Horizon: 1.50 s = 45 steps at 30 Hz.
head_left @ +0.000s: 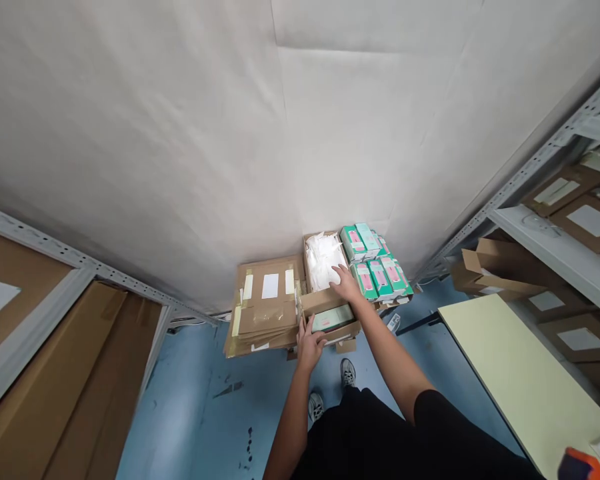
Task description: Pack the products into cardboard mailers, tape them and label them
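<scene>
A small open cardboard box (314,301) stands in front of me with a pale green carton (333,318) lying inside it. My left hand (310,343) grips this box at its near left corner, fingers at the rim. Above its far right side is my right hand (347,285), fingers spread and nothing visible in them. Just beyond my right fingertips, a second open box (306,257) holds a pile of white paper-like pieces (325,257). To the right of my right hand sit several green-and-pink cartons (380,277) in rows.
Flattened cardboard (267,313) is stacked on the left. Shelving with brown boxes (583,339) runs along the right, and more large boxes (75,373) fill the left shelf. A pale yellow table (520,360) stands at right, bearing an orange-and-dark object (581,465). A grey wall rises behind.
</scene>
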Tool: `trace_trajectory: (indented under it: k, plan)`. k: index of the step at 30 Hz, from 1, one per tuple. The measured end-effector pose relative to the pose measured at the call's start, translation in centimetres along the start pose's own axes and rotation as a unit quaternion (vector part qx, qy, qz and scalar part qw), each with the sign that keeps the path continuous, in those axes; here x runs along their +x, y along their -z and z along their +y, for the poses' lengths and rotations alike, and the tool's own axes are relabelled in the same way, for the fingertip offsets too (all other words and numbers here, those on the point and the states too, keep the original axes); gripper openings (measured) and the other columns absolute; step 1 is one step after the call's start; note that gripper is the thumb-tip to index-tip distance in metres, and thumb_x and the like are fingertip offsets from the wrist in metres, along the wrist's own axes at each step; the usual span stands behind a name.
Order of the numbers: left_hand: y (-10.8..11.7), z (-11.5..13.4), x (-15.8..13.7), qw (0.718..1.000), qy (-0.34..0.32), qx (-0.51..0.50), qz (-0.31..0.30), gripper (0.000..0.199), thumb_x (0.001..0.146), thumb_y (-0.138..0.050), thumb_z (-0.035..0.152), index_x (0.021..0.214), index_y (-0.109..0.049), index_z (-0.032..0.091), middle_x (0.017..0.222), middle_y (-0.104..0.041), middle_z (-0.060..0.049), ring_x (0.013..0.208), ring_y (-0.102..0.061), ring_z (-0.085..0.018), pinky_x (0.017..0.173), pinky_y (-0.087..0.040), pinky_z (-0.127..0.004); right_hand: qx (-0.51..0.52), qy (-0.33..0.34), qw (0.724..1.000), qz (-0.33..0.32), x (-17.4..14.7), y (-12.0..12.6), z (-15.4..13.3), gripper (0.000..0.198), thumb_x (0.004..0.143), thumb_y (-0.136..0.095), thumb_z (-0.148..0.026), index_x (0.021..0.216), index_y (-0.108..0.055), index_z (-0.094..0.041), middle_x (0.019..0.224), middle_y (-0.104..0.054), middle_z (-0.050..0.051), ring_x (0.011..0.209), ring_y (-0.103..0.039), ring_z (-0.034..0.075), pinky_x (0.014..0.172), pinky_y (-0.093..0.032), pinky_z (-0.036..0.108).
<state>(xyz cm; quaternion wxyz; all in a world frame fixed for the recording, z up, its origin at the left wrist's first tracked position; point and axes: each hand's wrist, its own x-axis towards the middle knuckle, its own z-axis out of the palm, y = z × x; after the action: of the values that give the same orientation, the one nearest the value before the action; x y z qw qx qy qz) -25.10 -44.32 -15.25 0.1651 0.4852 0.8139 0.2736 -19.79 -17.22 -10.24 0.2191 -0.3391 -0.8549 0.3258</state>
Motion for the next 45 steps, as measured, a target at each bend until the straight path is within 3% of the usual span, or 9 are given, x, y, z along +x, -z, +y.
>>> trace_trajectory:
  k: [7,12,17,23,30,35,40,42,45]
  plan:
    - [-0.2,0.6,1.5,1.000,0.017,-0.022,-0.002,0.012,0.085,-0.070,0.018,0.089,-0.080,0.023,0.170,-0.031,-0.004,0.160,-0.010,-0.041,0.118,-0.035,-0.064,0.005,-0.040,0.998,-0.050,9.4,-4.8,1.3,0.064,0.082,-0.072,-0.029,0.144,-0.058,-0.018,0.153,-0.052,0.015,0.140,-0.052,0.027,0.117,-0.043,0.042]
    - [0.0,1.2,1.7,0.999,0.041,0.001,0.007,0.013,0.082,-0.072,0.015,0.087,-0.079,0.024,0.170,-0.033,-0.003,0.160,-0.013,-0.039,0.118,-0.036,-0.064,-0.020,-0.065,0.997,-0.027,14.0,-8.5,1.5,0.053,0.084,-0.069,-0.028,0.136,-0.064,-0.019,0.136,-0.065,0.014,0.119,-0.067,0.025,0.105,-0.050,0.035]
    - [0.3,1.3,1.7,0.999,0.051,-0.002,0.002,0.016,0.079,-0.074,0.012,0.087,-0.080,0.025,0.170,-0.033,-0.003,0.160,-0.014,-0.038,0.119,-0.033,-0.064,-0.070,-0.108,0.989,-0.074,15.4,-9.7,1.2,0.034,0.080,-0.061,-0.009,0.109,-0.077,-0.015,0.103,-0.077,0.016,0.102,-0.073,0.026,0.093,-0.051,0.031]
    - [0.9,0.7,2.0,0.999,0.039,-0.010,-0.009,0.019,0.078,-0.074,0.011,0.089,-0.080,0.026,0.170,-0.032,-0.001,0.160,-0.015,-0.037,0.120,-0.033,-0.061,-0.068,-0.069,0.995,-0.024,13.9,-7.1,0.0,0.035,0.078,-0.055,-0.008,0.102,-0.080,-0.017,0.096,-0.080,0.012,0.094,-0.073,0.024,0.087,-0.051,0.028]
    - [2.0,0.4,2.1,1.000,0.013,-0.005,-0.024,0.018,0.080,-0.071,0.012,0.089,-0.079,0.025,0.170,-0.031,0.000,0.160,-0.014,-0.041,0.117,-0.034,-0.068,0.011,-0.021,0.994,0.111,9.8,-0.9,-2.7,0.035,0.086,-0.049,-0.022,0.105,-0.078,-0.015,0.095,-0.078,0.012,0.087,-0.071,0.026,0.086,-0.054,0.035]
    - [2.3,0.2,1.1,1.000,-0.019,0.002,-0.011,0.014,0.084,-0.069,0.017,0.090,-0.079,0.024,0.170,-0.032,-0.002,0.159,-0.013,-0.042,0.116,-0.035,-0.067,0.040,0.032,0.987,0.154,1.4,2.0,-3.4,0.034,0.092,-0.050,-0.031,0.109,-0.076,-0.017,0.096,-0.076,0.011,0.086,-0.068,0.025,0.085,-0.056,0.036]
    - [1.7,-0.2,-1.2,1.000,-0.027,-0.004,0.004,0.016,0.087,-0.067,0.021,0.094,-0.080,0.026,0.171,-0.028,0.000,0.159,-0.014,-0.042,0.116,-0.036,-0.065,0.013,-0.016,0.999,0.041,-9.5,0.5,-2.2,0.055,0.085,-0.061,-0.025,0.139,-0.064,-0.021,0.104,-0.078,0.008,0.090,-0.072,0.025,0.090,-0.058,0.039]
    - [1.4,-0.3,-2.0,0.999,-0.034,-0.010,0.003,0.015,0.086,-0.069,0.022,0.094,-0.080,0.027,0.172,-0.027,0.002,0.158,-0.016,-0.042,0.118,-0.035,-0.065,-0.005,-0.017,0.999,-0.028,-12.9,-0.2,-1.6,0.060,0.078,-0.071,-0.026,0.137,-0.066,-0.022,0.120,-0.075,0.010,0.109,-0.071,0.029,0.100,-0.056,0.044]
    - [1.0,0.0,-2.9,0.999,-0.042,-0.011,-0.003,0.014,0.085,-0.070,0.021,0.092,-0.081,0.027,0.172,-0.028,0.002,0.158,-0.018,-0.042,0.119,-0.033,-0.065,-0.022,-0.008,0.999,-0.030,-15.9,0.2,-1.0,0.062,0.077,-0.075,-0.032,0.138,-0.066,-0.021,0.143,-0.064,0.014,0.134,-0.059,0.032,0.114,-0.048,0.049]
